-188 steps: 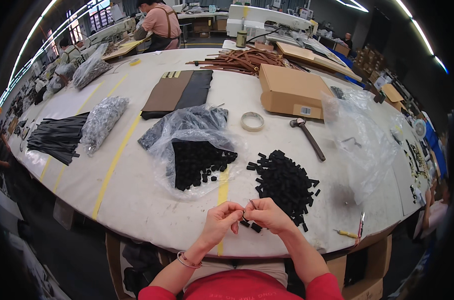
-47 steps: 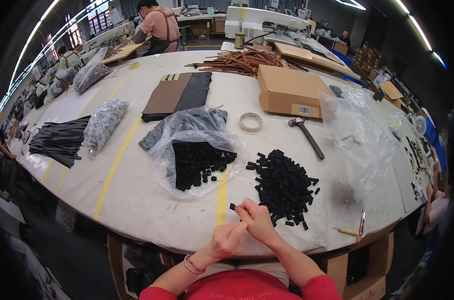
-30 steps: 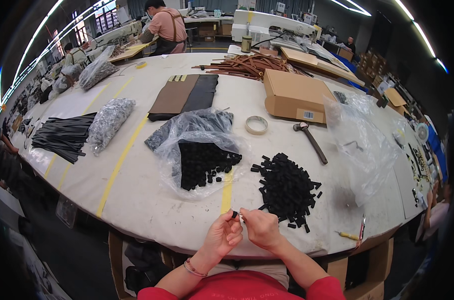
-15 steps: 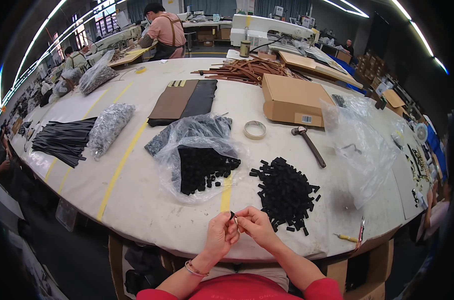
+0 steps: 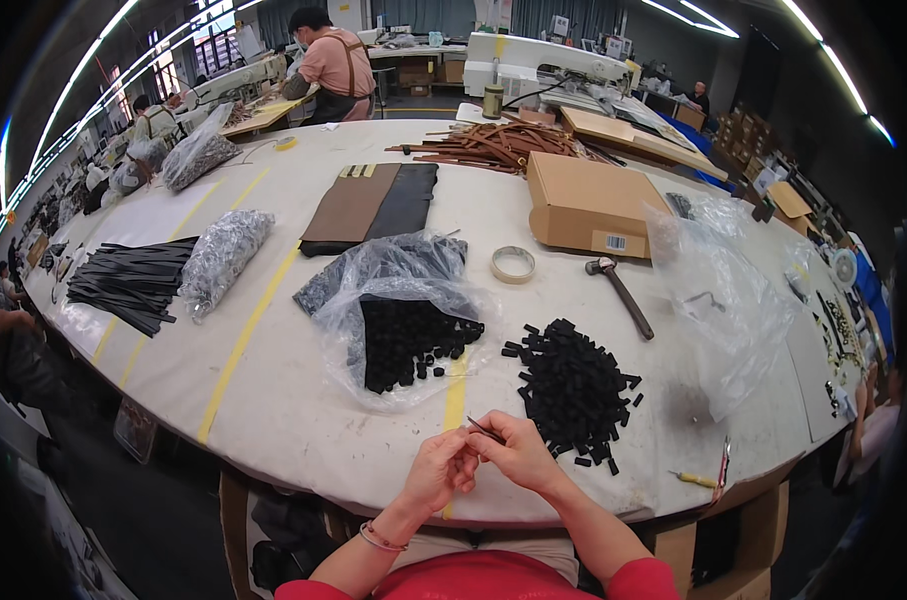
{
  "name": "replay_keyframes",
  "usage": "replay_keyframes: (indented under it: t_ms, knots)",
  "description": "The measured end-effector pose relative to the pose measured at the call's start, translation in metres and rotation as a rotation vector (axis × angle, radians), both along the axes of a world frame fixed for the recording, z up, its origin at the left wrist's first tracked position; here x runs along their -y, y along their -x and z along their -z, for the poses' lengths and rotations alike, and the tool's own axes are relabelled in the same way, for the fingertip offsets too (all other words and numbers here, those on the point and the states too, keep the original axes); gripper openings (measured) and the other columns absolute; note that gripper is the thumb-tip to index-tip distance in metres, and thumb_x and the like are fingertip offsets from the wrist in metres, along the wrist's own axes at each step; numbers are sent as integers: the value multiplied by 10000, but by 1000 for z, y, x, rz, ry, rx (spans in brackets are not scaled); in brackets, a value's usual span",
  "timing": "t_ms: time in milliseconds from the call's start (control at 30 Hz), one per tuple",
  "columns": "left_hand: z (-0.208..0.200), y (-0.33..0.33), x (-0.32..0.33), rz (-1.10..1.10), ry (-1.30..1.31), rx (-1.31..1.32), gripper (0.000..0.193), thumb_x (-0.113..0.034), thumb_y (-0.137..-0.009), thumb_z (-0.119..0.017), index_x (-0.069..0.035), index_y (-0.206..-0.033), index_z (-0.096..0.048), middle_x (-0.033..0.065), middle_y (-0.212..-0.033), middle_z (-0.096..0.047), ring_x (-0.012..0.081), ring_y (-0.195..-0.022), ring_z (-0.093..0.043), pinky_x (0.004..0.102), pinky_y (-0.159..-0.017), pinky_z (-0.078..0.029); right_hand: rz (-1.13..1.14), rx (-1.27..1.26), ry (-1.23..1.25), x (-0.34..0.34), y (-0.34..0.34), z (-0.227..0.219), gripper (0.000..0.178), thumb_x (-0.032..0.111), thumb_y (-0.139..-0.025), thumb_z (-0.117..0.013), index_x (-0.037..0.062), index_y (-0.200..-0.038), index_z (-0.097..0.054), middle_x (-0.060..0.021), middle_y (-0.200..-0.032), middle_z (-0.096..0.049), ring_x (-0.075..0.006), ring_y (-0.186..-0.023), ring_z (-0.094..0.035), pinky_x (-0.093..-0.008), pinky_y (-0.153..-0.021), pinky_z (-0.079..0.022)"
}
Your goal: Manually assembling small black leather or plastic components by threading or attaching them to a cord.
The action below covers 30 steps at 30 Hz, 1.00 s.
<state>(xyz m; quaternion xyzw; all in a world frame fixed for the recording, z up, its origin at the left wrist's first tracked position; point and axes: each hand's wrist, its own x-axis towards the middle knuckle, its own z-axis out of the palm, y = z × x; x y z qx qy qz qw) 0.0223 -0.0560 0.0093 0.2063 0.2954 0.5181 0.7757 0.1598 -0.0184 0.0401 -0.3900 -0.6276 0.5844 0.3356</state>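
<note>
Tool (image 5: 487, 431), slim, dark; at near edge of table (image 5: 303, 430); long axis slanting, exposed end pointing up-left; right hand (image 5: 519, 455), fingers pinching tool; left hand (image 5: 437, 474), fingers curled narrow, contents indiscernible.

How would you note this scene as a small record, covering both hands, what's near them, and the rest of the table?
Left hand: fingers curled, close to the right hand; contents hidden
Right hand: holding a slim dark item
Loose pile: small black pieces, ahead and to the right
Bag: clear plastic bag with stubby black pieces in it
Tool: hammer, beyond the pile
Tape: one roll, lying flat
Box: brown cardboard box
Far left: black strips
Background: person in a pink top
</note>
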Motion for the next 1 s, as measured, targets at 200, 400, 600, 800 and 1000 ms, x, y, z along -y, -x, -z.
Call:
replay_keyframes:
  t_ms: [200,400,600,800,1000]
  knots:
    - [2,1,3,-84,-13,-215,286,-268,-886,-414,-30,-764,-515,31,-571,-493,63,-408,-396,196,-379,-355,33,145,-105,-4,3,2,142,114,-797,-549,-27,-790,-554,-33,-621,-560,-53,-562,-506,-192,-498,-404]
    - [2,4,0,-107,-127,-492,287,-263,-882,-419,-30,-738,-507,24,-567,-488,58,-406,-405,185,-380,-348,8,156,-36,-6,1,6,163,128,-815,-504,-11,-743,-547,-5,-546,-506,-43,-492,-451,-196,-435,-354]
    - [3,6,-2,-64,-86,-404,230,-223,-868,-459,-43,-732,-505,13,-563,-481,56,-405,-407,181,-380,-344,-13,209,-82,-7,-1,9,147,111,-813,-489,-4,-743,-547,2,-550,-496,-39,-496,-441,-193,-442,-348]
    - [7,12,-6,-72,-63,-432,230,-224,-863,-469,-48,-720,-503,10,-553,-478,52,-408,-413,174,-377,-340,-52,185,14,-6,2,7,159,113,-792,-500,-30,-788,-569,-41,-568,-522,-68,-515,-470,-229,-467,-383]
    - [-4,37,-45,-140,-200,-880,221,-203,-847,-478,-12,-756,-543,14,-514,-492,57,-436,-450,187,-401,-365,0,280,-146,-5,-6,14,154,128,-793,-529,-13,-815,-585,-27,-563,-532,-60,-507,-485,-207,-468,-377]
